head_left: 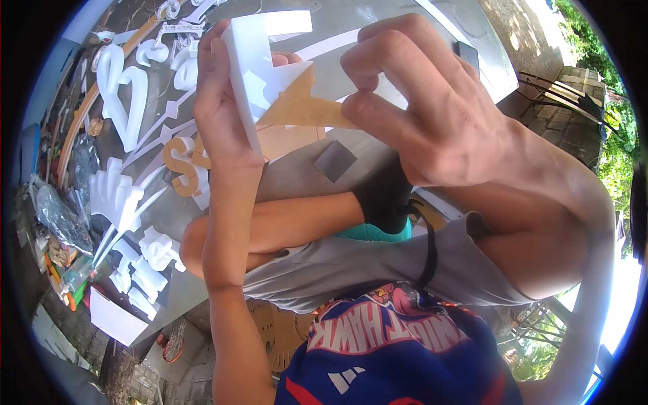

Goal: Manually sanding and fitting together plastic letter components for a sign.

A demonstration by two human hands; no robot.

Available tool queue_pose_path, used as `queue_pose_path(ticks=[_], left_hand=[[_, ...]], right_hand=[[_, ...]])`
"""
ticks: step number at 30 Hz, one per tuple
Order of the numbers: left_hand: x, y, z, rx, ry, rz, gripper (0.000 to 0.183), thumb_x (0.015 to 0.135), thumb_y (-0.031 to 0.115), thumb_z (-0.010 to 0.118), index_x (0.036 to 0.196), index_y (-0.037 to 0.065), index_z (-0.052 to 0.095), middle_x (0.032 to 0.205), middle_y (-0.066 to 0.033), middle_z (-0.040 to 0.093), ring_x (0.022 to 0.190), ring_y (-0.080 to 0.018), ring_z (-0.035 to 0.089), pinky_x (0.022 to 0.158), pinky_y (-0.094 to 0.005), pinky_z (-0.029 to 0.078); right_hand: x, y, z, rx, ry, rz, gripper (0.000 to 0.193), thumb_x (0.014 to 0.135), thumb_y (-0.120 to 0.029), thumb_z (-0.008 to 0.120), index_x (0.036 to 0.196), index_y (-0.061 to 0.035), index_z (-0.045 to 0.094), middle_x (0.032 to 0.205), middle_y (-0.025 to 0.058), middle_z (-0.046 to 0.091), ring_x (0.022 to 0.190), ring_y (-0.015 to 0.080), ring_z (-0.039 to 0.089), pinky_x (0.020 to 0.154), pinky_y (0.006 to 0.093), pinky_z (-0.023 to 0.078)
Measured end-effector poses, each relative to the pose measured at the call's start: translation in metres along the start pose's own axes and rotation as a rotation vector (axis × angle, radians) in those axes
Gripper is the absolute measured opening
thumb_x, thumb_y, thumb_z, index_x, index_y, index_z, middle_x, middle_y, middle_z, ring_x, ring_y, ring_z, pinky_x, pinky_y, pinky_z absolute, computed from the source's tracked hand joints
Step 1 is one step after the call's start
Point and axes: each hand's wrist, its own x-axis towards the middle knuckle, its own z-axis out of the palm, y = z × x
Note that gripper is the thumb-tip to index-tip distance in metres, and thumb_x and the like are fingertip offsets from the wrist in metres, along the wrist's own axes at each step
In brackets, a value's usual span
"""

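Note:
My left hand is raised and wrapped round a white block letter with deep side walls, its fingertips showing behind. A flat brown paper-like piece with an angular cut-out lies against the letter's lower right part. Beside it is my right hand, its thumb and bent fingers closed at the piece's pointed right end. How firmly the brown piece is fixed to the letter cannot be seen. Below the letter, a small dark grey square rests on the grey table.
White cut-out shapes crowd the left side, among them a heart outline and a hand shape. A brown-faced S-shaped letter stands near my left forearm. Clear plastic bags lie at the far left. My crossed legs are under my hands.

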Motion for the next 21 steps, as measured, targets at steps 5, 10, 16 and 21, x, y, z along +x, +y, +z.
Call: queue_pose_path(ticks=[5,10,16,21], left_hand=[[0.002,0.011,-0.007,0.109,-0.024,0.042,0.032,0.099,0.031,0.043,0.125,0.011,0.045,0.088,-0.0134,0.065,0.079,-0.0245,0.066,0.075,-0.0345,0.054],[0.011,0.015,-0.024,0.643,0.056,0.356,0.032,0.099,0.028,0.043,0.123,0.008,0.048,0.092,-0.0095,0.064,0.077,-0.0187,0.063,0.071,-0.0284,0.053],[0.012,0.025,-0.031,0.066,0.002,0.12,0.037,0.099,0.026,0.041,0.11,-0.007,0.054,0.095,-0.0199,0.059,0.064,-0.0252,0.06,0.043,-0.0242,0.043],[0.024,0.038,-0.051,-0.016,-0.133,0.046,0.032,0.098,0.024,0.041,0.119,0.004,0.053,0.093,-0.0155,0.064,0.093,-0.035,0.062,0.04,-0.0293,0.044]], right_hand=[[-0.001,-0.003,0.001,0.027,-0.04,-0.005,0.027,0.053,-0.01,0.062,0.077,0.003,0.058,0.091,0.0122,0.049,0.085,0.0284,0.053,0.057,0.0344,0.048],[-0.012,-0.009,0.011,0.04,-0.012,-0.08,0.028,0.053,-0.01,0.063,0.078,0.0018,0.058,0.091,0.0121,0.049,0.087,0.029,0.054,0.057,0.0348,0.048],[-0.013,-0.005,0.006,0.068,-0.041,-0.012,0.031,0.052,-0.007,0.065,0.08,0.0031,0.058,0.092,0.0131,0.048,0.087,0.0296,0.054,0.055,0.0354,0.048],[-0.007,0.002,-0.006,0.083,-0.11,0.018,0.03,0.053,-0.001,0.063,0.082,0.0038,0.058,0.092,0.0149,0.047,0.086,0.0299,0.053,0.054,0.0362,0.047]])
